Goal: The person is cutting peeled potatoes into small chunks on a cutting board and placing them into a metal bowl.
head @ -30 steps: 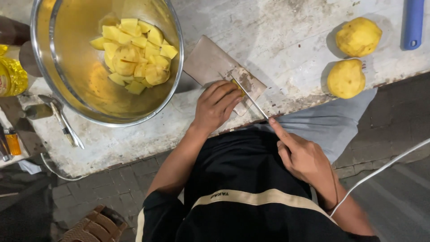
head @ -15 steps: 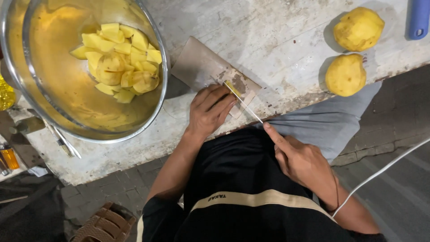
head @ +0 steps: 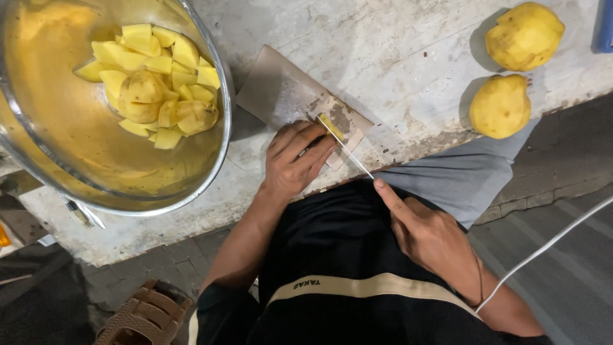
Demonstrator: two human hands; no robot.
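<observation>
Bowl (head: 211, 160) shifted left, knife (head: 348, 148) between hands, left hand (head: 295, 160) steadying board (head: 281, 89)

Bare surface (head: 396, 57) lies open between the steel bowl (head: 211, 163) on the left and two peeled potatoes (head: 501, 105) on the right; the board (head: 281, 89) seems flat.

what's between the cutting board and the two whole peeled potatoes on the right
In the head view, only bare, stained countertop lies between the cutting board and the two whole potatoes; nothing rests on that stretch.
</observation>
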